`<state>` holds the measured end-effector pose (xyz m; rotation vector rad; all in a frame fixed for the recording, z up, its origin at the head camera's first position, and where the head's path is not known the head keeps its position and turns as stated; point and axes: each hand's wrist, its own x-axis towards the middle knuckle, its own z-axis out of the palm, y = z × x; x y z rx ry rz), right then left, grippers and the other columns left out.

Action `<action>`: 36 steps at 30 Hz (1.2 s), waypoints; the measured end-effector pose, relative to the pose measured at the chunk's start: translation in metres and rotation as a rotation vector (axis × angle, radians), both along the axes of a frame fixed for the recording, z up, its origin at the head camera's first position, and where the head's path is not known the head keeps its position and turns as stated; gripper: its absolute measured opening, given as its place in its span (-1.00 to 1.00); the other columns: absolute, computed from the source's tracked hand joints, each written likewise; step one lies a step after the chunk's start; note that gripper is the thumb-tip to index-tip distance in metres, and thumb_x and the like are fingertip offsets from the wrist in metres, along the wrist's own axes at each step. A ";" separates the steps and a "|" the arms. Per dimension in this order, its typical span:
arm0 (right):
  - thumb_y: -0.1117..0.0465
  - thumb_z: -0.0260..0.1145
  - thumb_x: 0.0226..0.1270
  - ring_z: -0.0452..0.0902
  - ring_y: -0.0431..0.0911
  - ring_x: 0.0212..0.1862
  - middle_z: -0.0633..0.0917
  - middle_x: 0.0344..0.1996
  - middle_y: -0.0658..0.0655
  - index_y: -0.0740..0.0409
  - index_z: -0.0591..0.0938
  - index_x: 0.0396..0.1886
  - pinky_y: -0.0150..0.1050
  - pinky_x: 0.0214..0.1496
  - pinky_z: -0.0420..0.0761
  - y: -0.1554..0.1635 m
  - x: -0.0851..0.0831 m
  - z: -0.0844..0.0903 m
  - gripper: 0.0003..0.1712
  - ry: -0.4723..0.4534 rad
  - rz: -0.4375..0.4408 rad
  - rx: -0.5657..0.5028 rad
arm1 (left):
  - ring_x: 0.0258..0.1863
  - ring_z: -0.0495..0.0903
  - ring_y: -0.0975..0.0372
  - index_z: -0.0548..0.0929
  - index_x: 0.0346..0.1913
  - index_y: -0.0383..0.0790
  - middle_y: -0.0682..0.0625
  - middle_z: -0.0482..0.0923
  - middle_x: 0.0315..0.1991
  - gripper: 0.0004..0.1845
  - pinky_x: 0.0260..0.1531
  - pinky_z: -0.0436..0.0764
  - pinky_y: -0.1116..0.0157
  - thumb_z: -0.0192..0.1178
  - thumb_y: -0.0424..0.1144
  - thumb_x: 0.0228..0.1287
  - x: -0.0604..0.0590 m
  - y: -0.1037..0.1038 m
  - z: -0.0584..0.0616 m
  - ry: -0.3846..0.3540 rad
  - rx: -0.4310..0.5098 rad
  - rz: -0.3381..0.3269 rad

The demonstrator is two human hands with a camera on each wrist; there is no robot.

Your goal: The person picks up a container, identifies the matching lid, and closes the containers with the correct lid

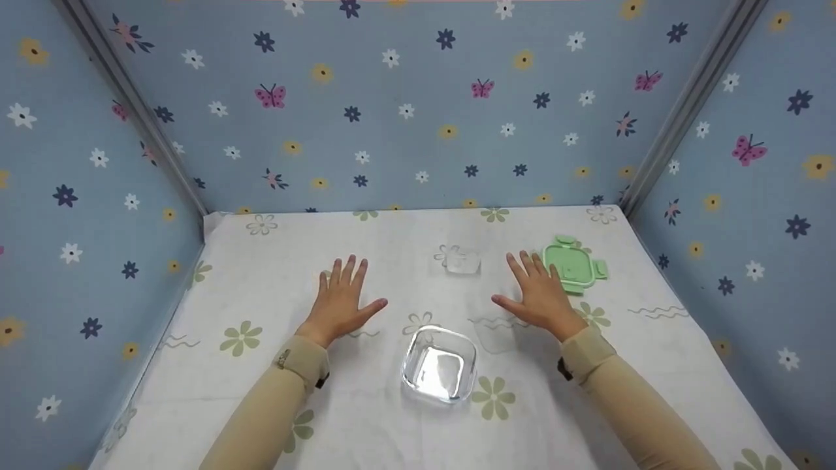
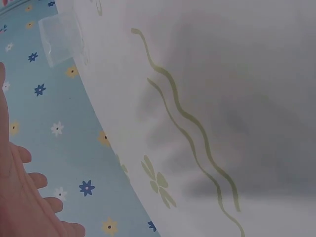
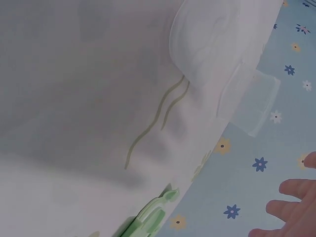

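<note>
Both hands lay flat on the tabletop (image 1: pixel 274 391), fingers spread and holding nothing. The left hand (image 1: pixel 339 301) and right hand (image 1: pixel 539 294) flanked the glass container (image 1: pixel 439 364). The green lid (image 1: pixel 573 264) sat just beside the right hand, within easy reach.

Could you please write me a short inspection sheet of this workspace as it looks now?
Surface: white flowered tablecloth.
Job's things: clear glass container, open, between the hands; green lid apart, beside the right hand.
Clutter: small clear object at mid-table; what it is cannot be told.
Hands: left hand and right hand flat, fingers spread, holding nothing.
Cables: nothing seen.
Surroundings: blue flower-and-butterfly walls on three sides.
</note>
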<state>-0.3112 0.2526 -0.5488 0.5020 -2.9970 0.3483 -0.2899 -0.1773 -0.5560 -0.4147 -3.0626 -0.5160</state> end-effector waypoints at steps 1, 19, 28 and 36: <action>-0.46 0.27 0.47 -0.01 0.39 0.74 0.16 0.73 0.39 0.09 0.13 0.79 0.51 0.69 0.00 0.000 0.000 0.000 0.16 -0.003 0.004 -0.005 | 0.76 -0.20 -0.31 -0.06 0.79 -0.21 -0.30 -0.17 0.79 0.12 0.68 -0.18 -0.37 0.09 0.44 0.52 0.000 0.000 0.000 -0.001 -0.001 -0.003; -0.40 0.31 0.49 0.12 0.41 0.69 0.24 0.69 0.42 0.15 0.19 0.76 0.50 0.66 0.13 0.000 0.004 -0.004 0.13 0.013 0.056 -0.023 | 0.77 -0.11 -0.26 0.03 0.78 -0.19 -0.26 -0.10 0.80 0.08 0.68 -0.03 -0.34 0.11 0.43 0.52 0.002 0.004 -0.003 -0.046 0.050 -0.054; -0.38 0.33 0.48 0.17 0.40 0.68 0.27 0.68 0.42 0.17 0.22 0.75 0.41 0.68 0.18 -0.004 0.006 -0.005 0.12 -0.004 0.061 -0.074 | 0.76 -0.03 -0.22 0.06 0.78 -0.16 -0.23 -0.06 0.79 0.05 0.69 0.11 -0.24 0.24 0.32 0.50 0.004 0.008 -0.003 -0.071 0.136 -0.087; -0.34 0.39 0.46 0.30 0.39 0.62 0.34 0.64 0.43 0.19 0.26 0.73 0.36 0.65 0.29 -0.005 0.007 -0.007 0.10 0.008 0.076 -0.123 | 0.76 0.03 -0.19 0.09 0.77 -0.18 -0.22 -0.02 0.78 0.04 0.65 0.23 -0.24 0.28 0.29 0.49 0.006 0.008 -0.002 -0.103 0.220 -0.113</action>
